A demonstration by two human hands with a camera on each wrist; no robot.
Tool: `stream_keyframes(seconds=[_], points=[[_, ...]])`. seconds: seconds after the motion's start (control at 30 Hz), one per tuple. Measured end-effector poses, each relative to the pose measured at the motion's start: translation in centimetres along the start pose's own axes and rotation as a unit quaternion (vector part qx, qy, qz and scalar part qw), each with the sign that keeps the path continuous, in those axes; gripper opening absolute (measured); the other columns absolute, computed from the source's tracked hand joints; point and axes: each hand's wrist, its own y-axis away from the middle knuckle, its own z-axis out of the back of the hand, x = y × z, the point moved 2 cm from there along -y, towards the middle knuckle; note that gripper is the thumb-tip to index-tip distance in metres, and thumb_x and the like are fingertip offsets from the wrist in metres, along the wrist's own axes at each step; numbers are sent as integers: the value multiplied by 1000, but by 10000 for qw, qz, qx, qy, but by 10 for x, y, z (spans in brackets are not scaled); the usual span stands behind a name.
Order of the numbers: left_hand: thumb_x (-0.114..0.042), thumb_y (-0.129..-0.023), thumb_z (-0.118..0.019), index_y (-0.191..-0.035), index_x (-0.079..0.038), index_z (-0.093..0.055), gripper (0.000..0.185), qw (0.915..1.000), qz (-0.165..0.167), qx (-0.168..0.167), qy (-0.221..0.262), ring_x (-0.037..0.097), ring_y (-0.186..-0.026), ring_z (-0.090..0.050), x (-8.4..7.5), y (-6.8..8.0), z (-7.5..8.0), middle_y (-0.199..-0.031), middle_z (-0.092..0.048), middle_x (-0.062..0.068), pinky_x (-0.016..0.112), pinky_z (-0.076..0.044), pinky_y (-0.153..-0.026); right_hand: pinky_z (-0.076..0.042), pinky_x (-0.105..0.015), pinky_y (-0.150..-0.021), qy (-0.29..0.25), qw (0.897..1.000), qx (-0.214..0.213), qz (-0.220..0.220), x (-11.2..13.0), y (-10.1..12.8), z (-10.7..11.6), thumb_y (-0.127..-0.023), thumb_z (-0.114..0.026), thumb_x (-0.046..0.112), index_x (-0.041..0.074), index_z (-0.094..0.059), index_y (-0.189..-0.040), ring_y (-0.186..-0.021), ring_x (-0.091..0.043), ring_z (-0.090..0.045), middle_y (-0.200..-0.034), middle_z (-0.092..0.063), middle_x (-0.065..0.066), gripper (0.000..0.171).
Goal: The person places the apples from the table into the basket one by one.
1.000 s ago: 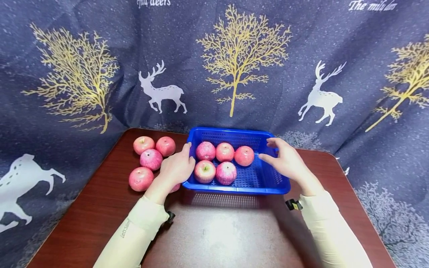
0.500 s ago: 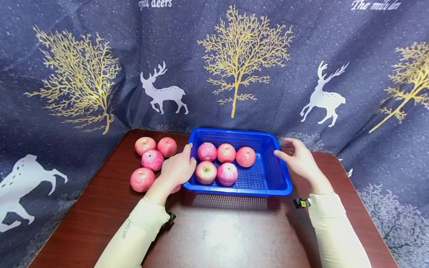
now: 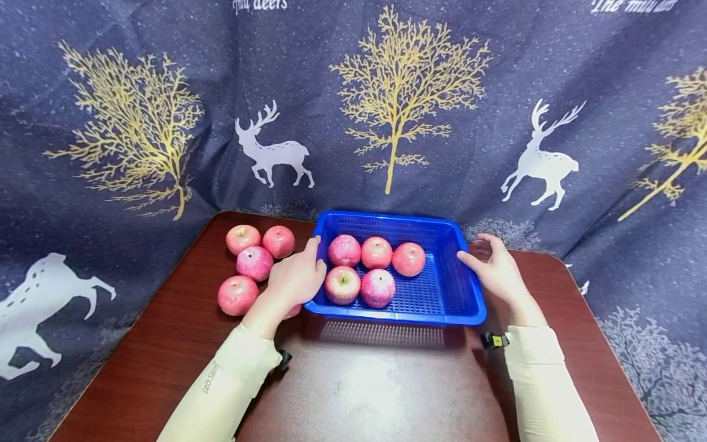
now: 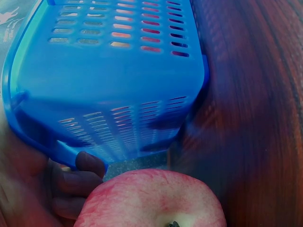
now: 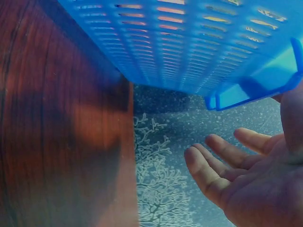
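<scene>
A blue plastic basket (image 3: pixel 397 317) stands on the dark wooden table and holds several pink-red apples (image 3: pixel 377 287). My left hand (image 3: pixel 295 277) grips the basket's left rim, thumb on top. In the left wrist view its fingers (image 4: pixel 78 177) curl under the rim of the basket (image 4: pixel 109 71). My right hand (image 3: pixel 497 270) hovers just outside the right rim with relaxed, spread fingers and holds nothing. The right wrist view shows its empty palm (image 5: pixel 246 179) beside the basket (image 5: pixel 189 47).
Several more apples (image 3: pixel 254 263) lie on the table left of the basket, one of them (image 4: pixel 151 201) right under my left wrist. A dark blue curtain (image 3: pixel 166 92) with trees and deer hangs close behind the table (image 3: pixel 359 380).
My right hand has drawn back from above the basket's right half to just outside the right rim. The left hand has kept its hold on the left rim.
</scene>
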Motion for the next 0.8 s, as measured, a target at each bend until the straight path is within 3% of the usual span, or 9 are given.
stream_keyframes(seconds=[0.3, 0.53, 0.67, 0.8], points=[[-37, -112, -51, -173, -15, -36, 67, 10000, -1, -26, 3, 43, -102, -77, -2, 1, 2, -128, -76, 22, 60, -60, -76, -49, -58, -115, -397, 9988, -97, -264, -3, 0, -11, -104, -79, 40, -8, -41, -164, -140, -50, -60, -151, -60, -34, 85], [-38, -112, -51, -172, -16, -37, 66, 10000, 3, -63, 26, 43, -101, -77, -3, 0, 2, -127, -77, 21, 59, -61, -76, -63, -31, -83, -1251, 9872, 195, -967, -8, 1, -17, -104, -79, 40, -2, -54, -159, -109, -28, -74, -145, -65, -30, 74], [-37, -112, -51, -172, -16, -37, 65, 10000, 23, -70, -26, 44, -99, -77, -2, 0, 2, -126, -77, 21, 59, -60, -74, -66, -38, -79, -1497, 9807, 527, -1140, -12, 1, -20, -103, -80, 42, 0, -56, -158, -97, -21, -77, -144, -65, -31, 74], [-36, -112, -52, -171, -14, -38, 65, 10000, -6, -73, -53, 44, -98, -77, -2, 1, 3, -123, -77, 22, 59, -60, -73, -68, -47, -81, -1575, 9772, 785, -1189, -15, 1, -22, -102, -81, 41, 1, -54, -160, -99, -27, -79, -143, -66, -32, 76]])
